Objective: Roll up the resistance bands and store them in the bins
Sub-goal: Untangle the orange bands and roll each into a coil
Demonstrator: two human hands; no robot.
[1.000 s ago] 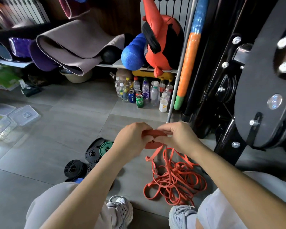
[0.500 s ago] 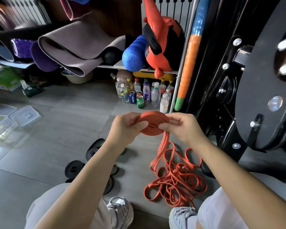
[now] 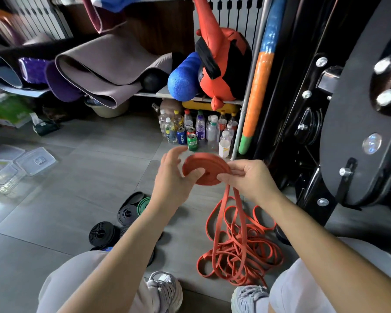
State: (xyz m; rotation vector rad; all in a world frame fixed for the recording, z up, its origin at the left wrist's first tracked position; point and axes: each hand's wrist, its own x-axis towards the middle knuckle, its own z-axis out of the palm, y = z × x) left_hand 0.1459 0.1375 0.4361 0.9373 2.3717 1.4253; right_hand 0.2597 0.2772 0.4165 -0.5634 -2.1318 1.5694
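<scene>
Both hands hold a flat coil of orange resistance band [image 3: 209, 164] in front of me. My left hand [image 3: 174, 177] has its thumb pressed on the coil's face, and its fingers curl behind the far edge. My right hand [image 3: 248, 177] pinches the coil's right edge where the band's two loose strands leave it. Those strands hang down to a tangled orange pile [image 3: 239, 249] on the floor. Rolled black bands [image 3: 101, 233] and a rolled green band [image 3: 143, 204] lie on the floor to the left. Clear plastic bins [image 3: 35, 158] sit at the far left.
Bottles and cans [image 3: 192, 132] stand under a shelf [image 3: 158, 94] of yoga mats, a blue foam roller and a red bag. A black gym machine [image 3: 339, 132] fills the right side. My knees and white shoes [image 3: 165, 290] are at the bottom, on the grey tiles.
The orange coil has grown and been lifted higher. It has turned in my hands, and the strands now rise taut from the pile.
</scene>
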